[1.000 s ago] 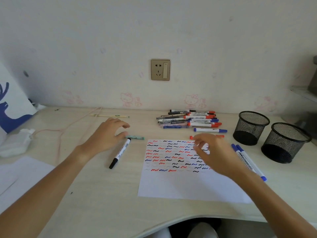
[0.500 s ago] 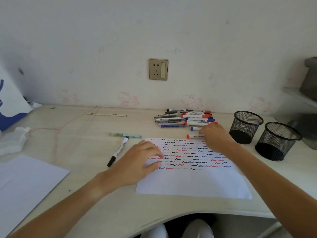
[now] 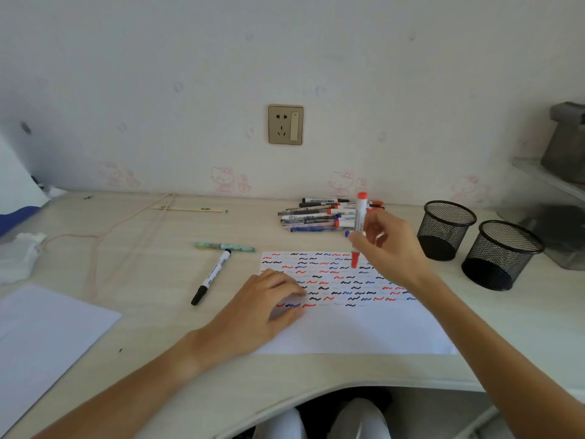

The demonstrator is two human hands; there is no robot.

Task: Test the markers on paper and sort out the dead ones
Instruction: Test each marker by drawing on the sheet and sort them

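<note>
My right hand point(image 3: 391, 248) holds a red marker point(image 3: 359, 223) almost upright above the top of the test paper point(image 3: 354, 324), its capped red end pointing down. The paper is covered with red, blue and black squiggles. My left hand point(image 3: 262, 308) rests on the paper's left edge with curled fingers and holds nothing. A pile of several markers point(image 3: 323, 215) lies behind the paper. A black marker point(image 3: 211, 277) and a green pen point(image 3: 225, 247) lie left of the paper.
Two black mesh cups point(image 3: 446, 229) point(image 3: 501, 255) stand at the right. A blank white sheet point(image 3: 47, 337) lies at the front left, a crumpled tissue point(image 3: 19, 255) and a pink cord point(image 3: 104, 236) further left. A wall socket point(image 3: 286, 124) is behind the desk.
My right hand picked a red marker off the desk beside the pile and lifted it upright over the paper. My left hand moved from the black marker onto the paper's left edge.
</note>
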